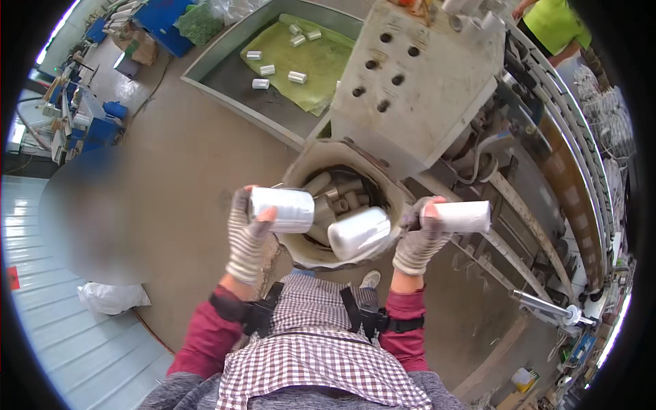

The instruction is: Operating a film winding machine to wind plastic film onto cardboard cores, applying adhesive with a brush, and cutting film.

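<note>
My left hand [247, 229], in a striped glove with bare fingertips, is closed around a shiny white roll of wrapped film or thread [290, 210], held sideways over the left rim of an open bin [292, 247]. At the bin's right rim, my right hand [421, 236] grips a slimmer white roll [466, 216] that points to the right. Between the hands a third shiny roll [359, 233] lies tilted, in or just above the bin's mouth; I cannot tell which. Several dull grey-beige tubes [321, 213] are heaped inside.
Beyond the bin stands a shallow metal tray [225, 92] with a yellow-green sheet and several small rolls. A grey machine housing [410, 89] with dark knobs rises at its right. Curved machine rails [557, 137] run along the right, where a person in a bright yellow-green top [557, 27] stands.
</note>
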`<state>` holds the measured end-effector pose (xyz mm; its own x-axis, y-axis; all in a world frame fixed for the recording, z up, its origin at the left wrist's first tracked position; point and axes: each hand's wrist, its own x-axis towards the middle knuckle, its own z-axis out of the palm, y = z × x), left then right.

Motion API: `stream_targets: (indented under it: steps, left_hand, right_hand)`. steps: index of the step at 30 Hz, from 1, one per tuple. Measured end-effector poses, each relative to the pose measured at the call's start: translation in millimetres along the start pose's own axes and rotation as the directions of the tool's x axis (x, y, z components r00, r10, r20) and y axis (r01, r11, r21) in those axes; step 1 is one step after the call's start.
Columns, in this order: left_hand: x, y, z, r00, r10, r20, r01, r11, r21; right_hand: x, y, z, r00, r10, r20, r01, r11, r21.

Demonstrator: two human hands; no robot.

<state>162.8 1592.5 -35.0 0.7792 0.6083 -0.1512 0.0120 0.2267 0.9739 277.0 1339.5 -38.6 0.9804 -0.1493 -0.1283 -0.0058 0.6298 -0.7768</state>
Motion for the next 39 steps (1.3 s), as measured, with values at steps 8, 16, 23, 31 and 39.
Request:
stream_targets:
  steps: [8, 16, 23, 31, 39]
  left_hand:
    - [-1.0, 3.8, 24.8, 0.863, -0.482, 0.154, 0.49, 0.722, -0.489]
    - [24.8, 21.5, 22.6, 0.892, -0.426, 0.153, 0.449, 0.788, -0.42]
    - [87.0, 8.3, 32.9, 0.979, -0.183, 0.091, 0.17, 0.977, 0.13]
    - [108.5, 48.0, 197.0, 0.918, -0.094, 0.385, 0.206, 0.943, -0.261]
    - [-140.5, -7.5, 362.5, -0.022, -0.547, 0.837, 0.682, 0.604, 0.413]
  right_hand:
    - [-36.8, 55.7, 37.8, 0.921, 0.388, -0.019, -0.354, 0.819, -0.45]
    - [-22.4, 79.3, 21.5, 0.738, 0.654, -0.166, -0.334, 0.14, -0.932]
    - [-46.4, -51.9, -66.8, 0.828, 0.5, 0.252, -0.23, 0.714, -0.662]
    - [-66.7, -348.0, -407.5, 0.477, -0.223, -0.85, 0.244, 0.963, -0.116]
    - [58.1, -527.0, -535.5, 0.568, -0.524, -0.635, 0.478, 0.838, -0.264]
